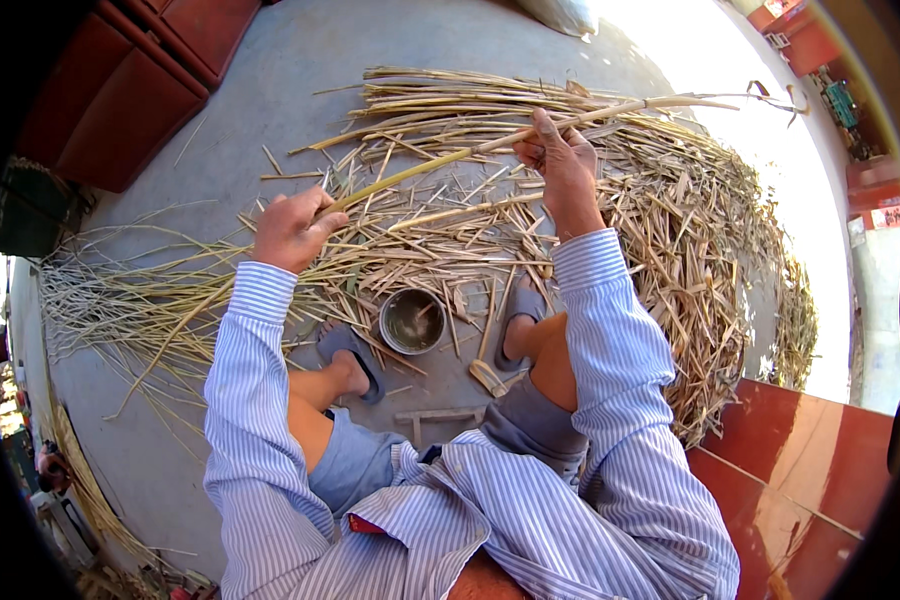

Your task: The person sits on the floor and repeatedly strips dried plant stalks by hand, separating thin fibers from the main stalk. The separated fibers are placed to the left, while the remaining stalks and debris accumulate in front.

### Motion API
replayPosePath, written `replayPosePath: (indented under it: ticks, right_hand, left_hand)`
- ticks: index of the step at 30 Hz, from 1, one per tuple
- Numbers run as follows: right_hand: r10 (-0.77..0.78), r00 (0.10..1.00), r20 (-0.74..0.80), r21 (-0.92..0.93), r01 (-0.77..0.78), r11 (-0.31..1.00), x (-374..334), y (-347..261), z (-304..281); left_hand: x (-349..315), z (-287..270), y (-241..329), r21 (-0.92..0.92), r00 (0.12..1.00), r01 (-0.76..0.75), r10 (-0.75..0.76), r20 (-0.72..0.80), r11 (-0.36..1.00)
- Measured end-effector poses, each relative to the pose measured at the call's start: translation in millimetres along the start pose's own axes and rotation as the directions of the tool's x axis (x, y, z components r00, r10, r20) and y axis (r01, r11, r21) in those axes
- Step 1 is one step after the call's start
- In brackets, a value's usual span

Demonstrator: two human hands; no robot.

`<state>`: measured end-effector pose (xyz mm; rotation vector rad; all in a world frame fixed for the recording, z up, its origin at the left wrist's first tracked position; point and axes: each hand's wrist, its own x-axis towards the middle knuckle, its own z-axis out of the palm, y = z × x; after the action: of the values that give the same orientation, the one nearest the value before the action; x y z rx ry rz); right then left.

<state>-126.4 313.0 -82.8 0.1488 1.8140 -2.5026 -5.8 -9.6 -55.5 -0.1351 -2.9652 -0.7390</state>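
A long yellowish cane stalk [420, 169] runs slantwise between my hands, its far end rising to the right with dry, curled leaf bits at the tip. Its lower left end sits in the closed fingers of my left hand [292, 230]. Farther along, my right hand [564, 172] pinches the same stalk between thumb and fingers. Below it, short cut pieces and husks [440, 250] litter the floor. Between my feet stands a round metal bowl [413, 353] with murky liquid and something pale in it.
A bundle of stalks [440, 100] lies beyond my hands. To the right spreads a big heap of dry husks [685, 240]. Thin strips [120, 300] fan out at left. Red cabinets [130, 100] stand far left; a wooden piece [487, 378] lies near my right foot.
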Motion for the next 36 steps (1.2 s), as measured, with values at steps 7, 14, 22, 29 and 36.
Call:
replayPosePath:
  ticks: [7,14,22,29,36]
  right_hand:
    - [0.110,0.973,0.202,0.010,-0.114,0.993,-35.1,14.1,48.0]
    - [-0.070,0.966,-0.247,0.065,0.088,0.994,33.9,-15.4,-70.7]
    - [0.108,0.990,0.088,0.403,-0.135,0.905,19.5,-27.8,-82.2]
    - [-0.053,0.991,0.123,0.084,0.043,0.996,21.1,-0.8,-49.9]
    - [-0.029,0.986,-0.166,-0.076,0.016,0.997,17.0,-2.7,-47.7]
  left_hand:
    - [27.1,28.1,44.3,0.003,0.937,-0.259,0.252,-0.240,0.966]
    - [16.1,-2.2,8.0,-0.067,0.996,-0.091,0.092,0.009,0.994]
    - [10.7,-0.3,-24.4,-0.201,0.960,0.157,-0.101,0.263,0.967]
    - [13.9,8.6,-35.9,-0.162,0.973,0.073,-0.034,0.230,0.984]
    - [16.9,30.2,-36.5,0.203,0.982,-0.051,0.012,0.191,0.978]
